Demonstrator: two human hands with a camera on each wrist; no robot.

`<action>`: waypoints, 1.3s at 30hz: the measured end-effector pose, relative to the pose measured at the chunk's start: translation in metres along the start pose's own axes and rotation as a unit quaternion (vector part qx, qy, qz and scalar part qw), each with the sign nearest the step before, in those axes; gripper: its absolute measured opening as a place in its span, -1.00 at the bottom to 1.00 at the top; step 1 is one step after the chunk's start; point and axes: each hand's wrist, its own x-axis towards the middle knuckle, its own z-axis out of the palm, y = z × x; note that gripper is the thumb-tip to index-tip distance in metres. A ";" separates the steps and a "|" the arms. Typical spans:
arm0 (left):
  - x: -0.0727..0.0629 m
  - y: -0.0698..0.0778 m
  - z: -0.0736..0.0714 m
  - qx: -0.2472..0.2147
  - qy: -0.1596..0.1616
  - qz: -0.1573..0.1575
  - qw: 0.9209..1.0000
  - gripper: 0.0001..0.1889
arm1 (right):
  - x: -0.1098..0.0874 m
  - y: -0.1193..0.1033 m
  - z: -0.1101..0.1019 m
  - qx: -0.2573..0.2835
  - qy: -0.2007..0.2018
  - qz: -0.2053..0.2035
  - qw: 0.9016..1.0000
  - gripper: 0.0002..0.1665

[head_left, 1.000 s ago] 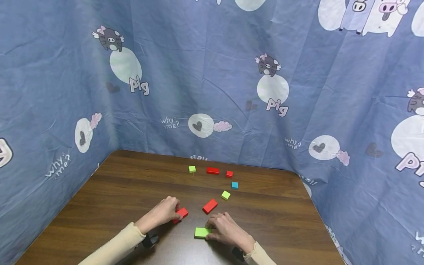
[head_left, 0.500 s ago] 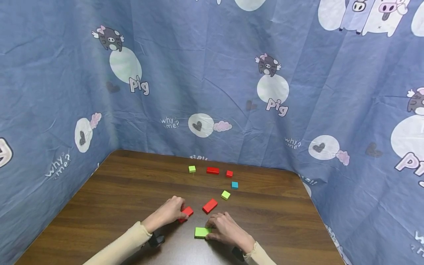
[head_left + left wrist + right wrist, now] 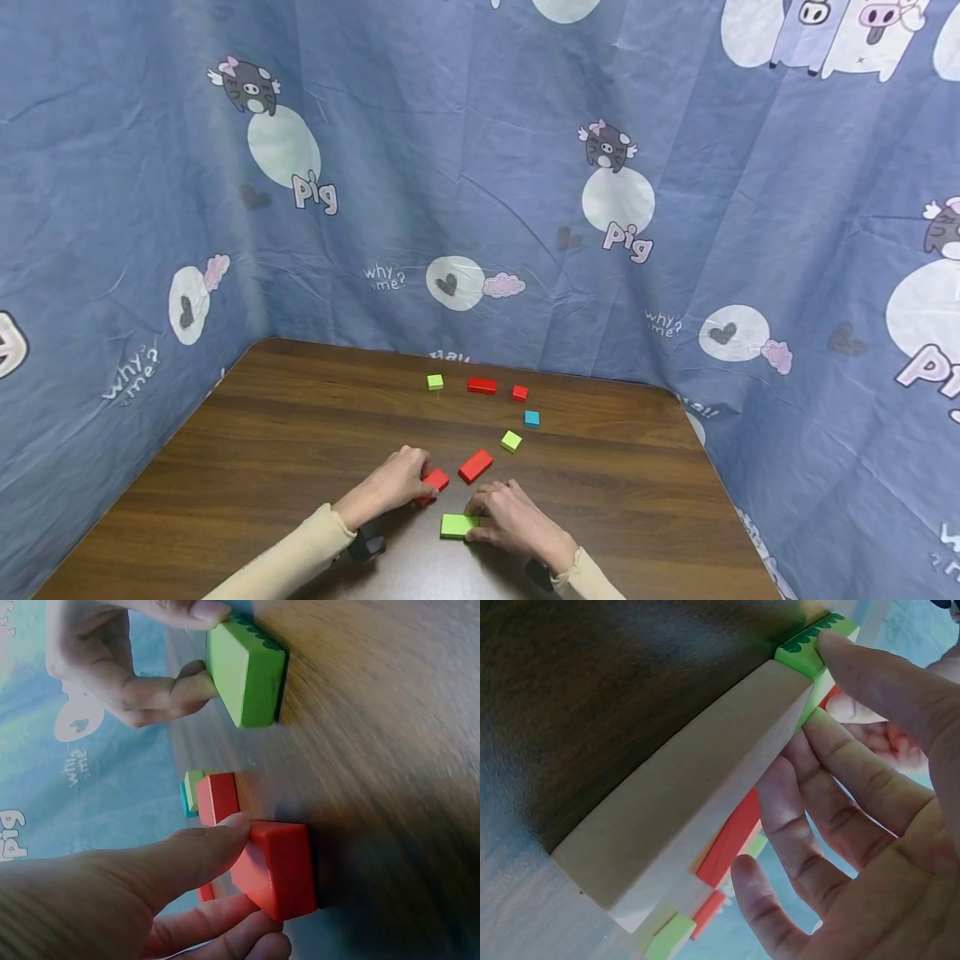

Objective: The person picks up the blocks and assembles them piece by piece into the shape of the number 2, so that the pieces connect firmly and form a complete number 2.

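My left hand pinches a red rectangular block between thumb and fingers, low over the wooden table. Just to the right, my right hand holds the end of a light green block with thumb and fingertips. Dark green scallops mark one side of the green block in both wrist views. A long, pale wooden block lies against the green one in the right wrist view; the right hand hides it from the head view. The red block is to the left of and slightly beyond the green one, with a gap between.
Beyond the hands lies another red block. Farther back are a small green block, a blue one, a small red one, a long red one and another green one. A blue printed curtain surrounds the table.
My left hand has moved right and slightly away from me with the red block, nearer to the green block and the other red block. The right hand and green block stay in place.
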 end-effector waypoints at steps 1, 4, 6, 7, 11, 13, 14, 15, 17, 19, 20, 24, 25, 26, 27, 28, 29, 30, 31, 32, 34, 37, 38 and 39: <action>0.000 0.001 0.001 -0.003 -0.001 0.000 1.000 -0.68 | 0.000 0.000 0.000 0.000 0.002 -0.002 1.000 -0.69; 0.001 0.003 0.003 -0.007 -0.001 -0.002 1.000 -0.68 | 0.000 0.001 0.000 0.001 0.004 -0.004 1.000 -0.69; 0.001 0.005 0.005 -0.008 0.000 -0.002 1.000 -0.69 | 0.000 0.000 0.000 0.001 0.003 -0.003 1.000 -0.68; 0.001 0.006 0.006 -0.011 0.001 -0.002 1.000 -0.69 | 0.000 0.000 0.000 0.002 0.003 -0.004 1.000 -0.68; 0.001 0.009 0.008 -0.016 0.004 -0.001 1.000 -0.69 | 0.000 0.000 -0.001 0.007 -0.004 0.002 1.000 -0.68; 0.001 0.011 0.010 -0.019 0.002 -0.003 1.000 -0.70 | 0.001 0.000 -0.001 0.010 -0.006 0.004 1.000 -0.68; 0.001 0.011 0.010 -0.021 0.000 -0.002 1.000 -0.70 | 0.001 0.000 -0.001 0.011 -0.008 0.005 1.000 -0.68; 0.001 0.012 0.011 -0.024 -0.004 -0.004 1.000 -0.70 | 0.001 0.000 -0.001 0.011 -0.009 0.006 1.000 -0.68; 0.000 0.013 0.011 -0.027 -0.008 -0.006 1.000 -0.71 | 0.001 0.000 -0.001 0.012 -0.011 0.005 1.000 -0.68; 0.000 0.014 0.013 -0.031 -0.012 -0.005 0.999 -0.71 | 0.002 0.001 -0.001 0.012 -0.012 0.006 1.000 -0.68; 0.000 0.015 0.013 -0.032 -0.011 -0.002 0.999 -0.71 | 0.001 0.001 -0.001 0.012 -0.012 0.006 1.000 -0.69; -0.001 0.016 0.016 -0.027 -0.005 0.007 1.000 -0.71 | 0.001 0.000 -0.001 0.013 -0.013 0.008 1.000 -0.68; -0.002 0.016 0.017 -0.028 -0.005 0.008 1.000 -0.71 | 0.001 0.000 -0.001 0.012 -0.013 0.008 1.000 -0.68; -0.003 0.017 0.017 -0.028 -0.005 0.009 1.000 -0.71 | 0.001 0.000 -0.001 0.013 -0.013 0.008 1.000 -0.68; -0.003 0.017 0.018 -0.027 -0.005 0.009 1.000 -0.71 | 0.001 0.000 -0.001 0.012 -0.014 0.009 1.000 -0.68; -0.004 0.018 0.018 -0.027 -0.004 0.011 1.000 -0.72 | 0.001 0.000 0.000 0.013 -0.014 0.009 1.000 -0.68; -0.004 0.018 0.019 -0.029 -0.004 0.012 0.999 -0.72 | 0.001 0.001 -0.001 0.014 -0.014 0.009 1.000 -0.69; -0.005 0.019 0.018 -0.032 -0.005 0.011 0.999 -0.73 | 0.001 0.001 -0.001 0.015 -0.014 0.009 1.000 -0.69; -0.005 0.020 0.019 -0.033 -0.003 0.012 0.999 -0.73 | 0.001 0.001 -0.001 0.015 -0.012 0.008 1.000 -0.69; -0.006 0.020 0.019 -0.033 -0.001 0.012 0.999 -0.74 | 0.001 0.001 -0.001 0.016 -0.012 0.008 1.000 -0.69; -0.006 0.022 0.019 -0.035 0.000 0.010 0.999 -0.74 | 0.001 0.002 -0.002 0.016 -0.011 0.008 1.000 -0.70; -0.007 0.023 0.019 -0.033 0.001 0.003 0.999 -0.73 | 0.001 0.001 -0.002 0.012 -0.012 0.008 1.000 -0.69; -0.007 0.023 0.019 -0.033 0.000 0.000 0.999 -0.73 | 0.001 0.000 -0.002 0.011 -0.014 0.009 1.000 -0.69; -0.008 0.023 0.019 -0.034 -0.001 -0.003 0.999 -0.73 | 0.001 0.000 -0.002 0.009 -0.015 0.008 1.000 -0.69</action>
